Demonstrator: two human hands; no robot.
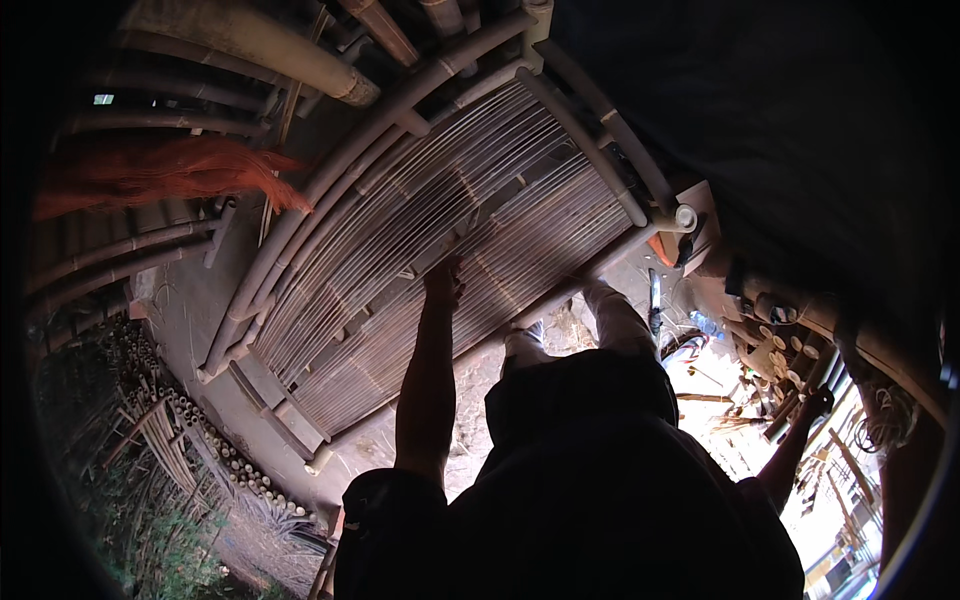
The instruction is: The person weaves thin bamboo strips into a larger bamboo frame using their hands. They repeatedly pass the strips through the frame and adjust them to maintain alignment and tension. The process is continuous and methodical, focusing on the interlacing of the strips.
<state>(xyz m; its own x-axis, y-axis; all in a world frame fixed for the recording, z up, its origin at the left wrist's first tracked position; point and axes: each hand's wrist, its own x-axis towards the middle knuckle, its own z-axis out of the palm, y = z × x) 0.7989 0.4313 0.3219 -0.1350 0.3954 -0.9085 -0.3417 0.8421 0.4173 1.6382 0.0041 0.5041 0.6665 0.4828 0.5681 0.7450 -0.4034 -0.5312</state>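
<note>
Slatted bamboo panel [430, 250] lying across the middle of the view, framed by thick bamboo poles [300, 215] on its long sides. Left hand [443, 278] resting on the thin slats near the panel's centre. Too dark there to tell whether the fingers lie flat or curl round a slat.

Right hand [820, 402] stretched out well apart from the panel, among short bamboo offcuts [790, 358] on the sunlit ground. Grip not readable, possibly closing on one piece.

Bundle of orange fibre [170, 170] off to the left, clear of both hands.

Probably bulky rather than heavy, and stiff along the poles. Slats likely springy and prone to splitting or bowing under a point load, with sharp edges. Best taken hold of at the outer poles, near the joints, never by single slats.
</note>
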